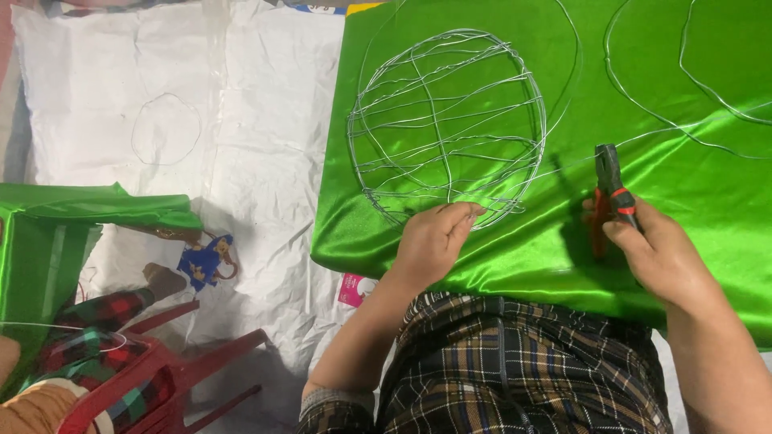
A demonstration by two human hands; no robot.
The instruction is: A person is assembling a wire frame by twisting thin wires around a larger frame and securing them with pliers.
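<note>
On the green satin-covered counter [683,201], a round cage of thin silver wire [448,128] is pinched at its lower rim, at six o'clock, by the left hand [433,241], grip narrow on a strand. Toward three o'clock, red-and-black pliers [611,193] are held upright in the right hand [663,257], long axis pointing twelve o'clock.

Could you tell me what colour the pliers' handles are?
Black and red-orange pliers, head view.
</note>
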